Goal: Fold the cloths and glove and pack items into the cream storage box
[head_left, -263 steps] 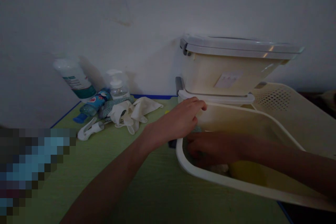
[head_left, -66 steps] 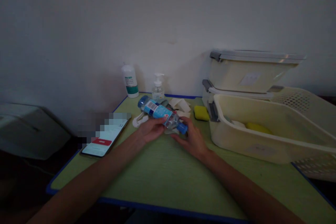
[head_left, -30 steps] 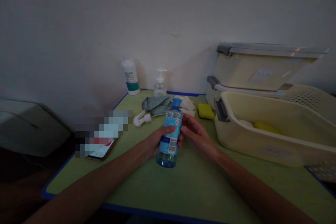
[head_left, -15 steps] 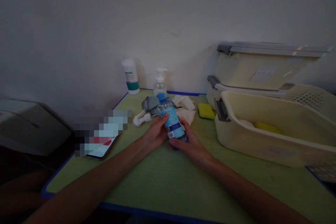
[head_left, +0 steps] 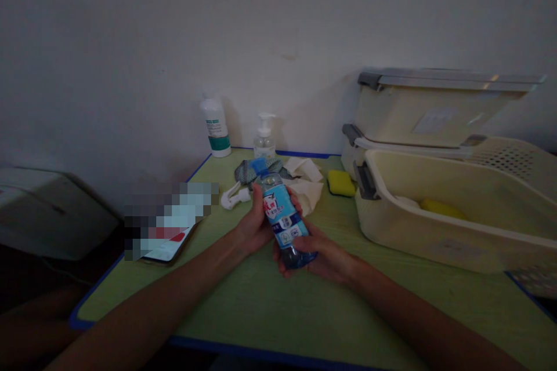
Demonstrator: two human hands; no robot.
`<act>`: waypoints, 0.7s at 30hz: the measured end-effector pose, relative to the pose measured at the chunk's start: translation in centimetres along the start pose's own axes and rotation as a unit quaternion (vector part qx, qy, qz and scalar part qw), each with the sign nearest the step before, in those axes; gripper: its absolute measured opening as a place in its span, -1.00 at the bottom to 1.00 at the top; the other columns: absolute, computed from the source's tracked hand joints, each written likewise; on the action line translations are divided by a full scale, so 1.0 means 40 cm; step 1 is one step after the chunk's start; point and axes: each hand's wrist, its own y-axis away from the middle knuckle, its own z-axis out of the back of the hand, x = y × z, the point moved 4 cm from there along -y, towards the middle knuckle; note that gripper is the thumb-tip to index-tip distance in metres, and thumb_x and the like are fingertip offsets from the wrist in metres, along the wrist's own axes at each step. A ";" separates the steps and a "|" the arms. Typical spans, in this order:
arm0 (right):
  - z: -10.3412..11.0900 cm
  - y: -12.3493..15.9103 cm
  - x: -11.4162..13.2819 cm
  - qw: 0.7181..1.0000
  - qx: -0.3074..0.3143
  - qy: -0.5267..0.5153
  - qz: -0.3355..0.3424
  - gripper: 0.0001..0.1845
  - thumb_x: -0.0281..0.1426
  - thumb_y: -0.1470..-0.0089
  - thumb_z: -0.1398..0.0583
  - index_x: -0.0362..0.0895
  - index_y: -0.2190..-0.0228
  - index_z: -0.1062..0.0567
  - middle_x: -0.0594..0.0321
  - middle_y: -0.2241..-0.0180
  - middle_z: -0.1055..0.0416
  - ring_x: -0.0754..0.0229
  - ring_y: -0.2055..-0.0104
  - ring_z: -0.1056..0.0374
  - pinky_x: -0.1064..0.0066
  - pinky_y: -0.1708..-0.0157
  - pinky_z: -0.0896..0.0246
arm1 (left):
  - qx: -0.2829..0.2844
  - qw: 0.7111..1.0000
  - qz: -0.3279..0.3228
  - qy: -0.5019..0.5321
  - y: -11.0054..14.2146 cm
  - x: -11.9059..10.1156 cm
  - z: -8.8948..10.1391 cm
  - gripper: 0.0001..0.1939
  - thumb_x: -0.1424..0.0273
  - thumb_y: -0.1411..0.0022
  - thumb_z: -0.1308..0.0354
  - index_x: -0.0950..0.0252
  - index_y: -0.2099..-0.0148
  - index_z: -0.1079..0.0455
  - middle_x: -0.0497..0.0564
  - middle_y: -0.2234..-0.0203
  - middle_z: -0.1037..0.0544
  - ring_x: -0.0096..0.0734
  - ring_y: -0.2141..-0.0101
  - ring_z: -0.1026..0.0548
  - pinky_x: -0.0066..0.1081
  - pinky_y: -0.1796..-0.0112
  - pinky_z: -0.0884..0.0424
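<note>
Both hands hold a clear bottle [head_left: 281, 211] with a blue cap and a blue label, tilted so its cap points away and to the left. My left hand [head_left: 258, 223] is closed around its left side, with the thumb up along the label. At the lower right, my right hand [head_left: 319, 249] grips the base, its thumb on the label and other fingers underneath. Just beyond the bottle lie a dark patterned cloth [head_left: 244, 170], crumpled pale paper [head_left: 310, 192] and a white plastic spray head [head_left: 235, 196].
A yellow sponge [head_left: 341, 183] lies beside a cream plastic bin [head_left: 426, 243] with a yellow item inside. Behind it stands a lidded box [head_left: 400, 116]. At the back are a white bottle [head_left: 214, 127] and a pump bottle [head_left: 264, 139]. A phone [head_left: 167, 243] lies left on the green table [head_left: 261, 313].
The bottle has come slightly nearer and been turned, so a red-and-white logo now shows on its label. My right hand has moved a little lower with its base.
</note>
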 end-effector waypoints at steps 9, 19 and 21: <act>-0.003 -0.013 0.020 0.969 -0.139 0.158 0.130 -0.11 -0.44 0.29 -0.37 0.04 -0.03 -0.06 0.29 0.16 -0.33 0.29 0.31 -0.36 0.43 0.39 -0.31 | -0.073 0.996 0.010 -0.055 -0.014 0.006 0.020 -0.28 -0.17 -0.14 0.21 0.38 0.33 -0.46 0.10 0.56 -0.54 -0.27 0.46 -0.55 -0.39 0.42 -0.45; 0.013 -0.003 0.018 0.973 -0.135 0.145 0.118 -0.15 -0.46 0.22 -0.30 0.07 -0.07 -0.04 0.30 0.20 -0.33 0.31 0.44 -0.33 0.41 0.45 -0.27 | -0.079 0.992 0.009 -0.097 -0.015 0.011 0.023 -0.26 -0.16 -0.15 0.21 0.39 0.20 -0.47 0.12 0.52 -0.55 -0.27 0.51 -0.52 -0.43 0.55 -0.38; 0.014 -0.001 0.017 0.981 -0.120 0.103 0.114 -0.18 -0.44 0.23 -0.30 0.08 -0.05 -0.07 0.33 0.24 -0.35 0.32 0.48 -0.33 0.40 0.47 -0.27 | -0.063 0.993 0.015 -0.101 -0.015 0.011 0.023 -0.27 -0.16 -0.14 0.20 0.38 0.16 -0.46 0.12 0.50 -0.56 -0.26 0.52 -0.52 -0.44 0.61 -0.33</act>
